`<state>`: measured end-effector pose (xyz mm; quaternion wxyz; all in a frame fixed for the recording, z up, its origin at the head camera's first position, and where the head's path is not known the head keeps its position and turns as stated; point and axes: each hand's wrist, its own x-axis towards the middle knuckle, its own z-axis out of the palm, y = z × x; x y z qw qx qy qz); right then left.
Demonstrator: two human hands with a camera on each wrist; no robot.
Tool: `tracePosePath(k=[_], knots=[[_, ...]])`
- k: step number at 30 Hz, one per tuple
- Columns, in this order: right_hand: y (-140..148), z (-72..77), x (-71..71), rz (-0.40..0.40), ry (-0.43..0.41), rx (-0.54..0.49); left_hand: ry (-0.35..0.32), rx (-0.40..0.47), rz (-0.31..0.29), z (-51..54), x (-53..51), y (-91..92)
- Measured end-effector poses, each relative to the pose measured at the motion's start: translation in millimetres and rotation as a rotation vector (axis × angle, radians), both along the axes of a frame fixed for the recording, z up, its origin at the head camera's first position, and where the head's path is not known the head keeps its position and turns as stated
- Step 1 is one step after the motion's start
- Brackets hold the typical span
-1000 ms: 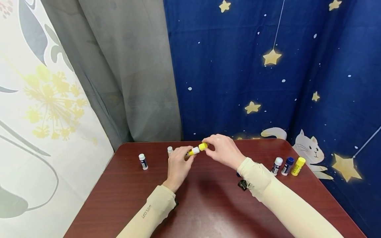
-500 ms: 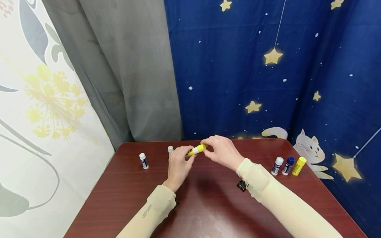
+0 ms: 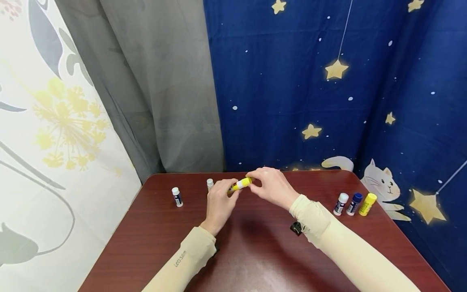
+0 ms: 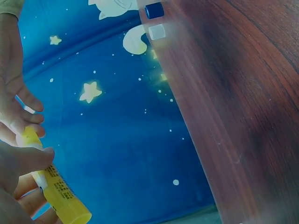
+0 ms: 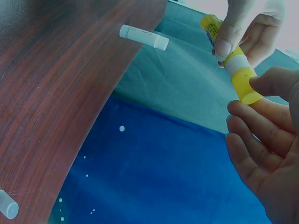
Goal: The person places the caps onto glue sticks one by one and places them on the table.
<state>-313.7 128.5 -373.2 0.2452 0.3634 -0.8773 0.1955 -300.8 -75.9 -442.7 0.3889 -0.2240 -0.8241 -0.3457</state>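
Observation:
A yellow glue stick (image 3: 240,184) with a white collar is held tilted above the far part of the table. My left hand (image 3: 221,205) grips its printed body; the thumb lies across it in the left wrist view. At the other end, my right hand (image 3: 273,187) pinches the yellow cap (image 5: 245,85) between thumb and fingers. In the right wrist view the cap sits against the white collar, with the remaining fingers extended below. Just behind my left hand, a white glue stick (image 3: 209,183) is partly hidden.
A white-capped glue stick (image 3: 177,197) stands on the left of the brown table (image 3: 146,243). Along the right side stand a white-capped glue stick (image 3: 341,204), a blue-capped one (image 3: 354,203) and a yellow one (image 3: 367,204). Curtains (image 3: 277,101) hang behind the far edge.
One second ago the yellow cap was apart from the body, with a small gap. My right hand has brought it left onto the white collar. Since half a second ago the hands barely differ.

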Motion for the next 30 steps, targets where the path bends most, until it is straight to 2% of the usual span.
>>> tracePosePath(k=[16,30], knots=[[-1.7,-0.7,0.9,0.024,-0.028,-0.014,0.026,-0.021,0.026,0.1,0.4,0.9],[-2.9,-4.0,0.2,0.042,-0.04,-0.025,0.021,-0.03,0.024,1.5,3.7,1.8]])
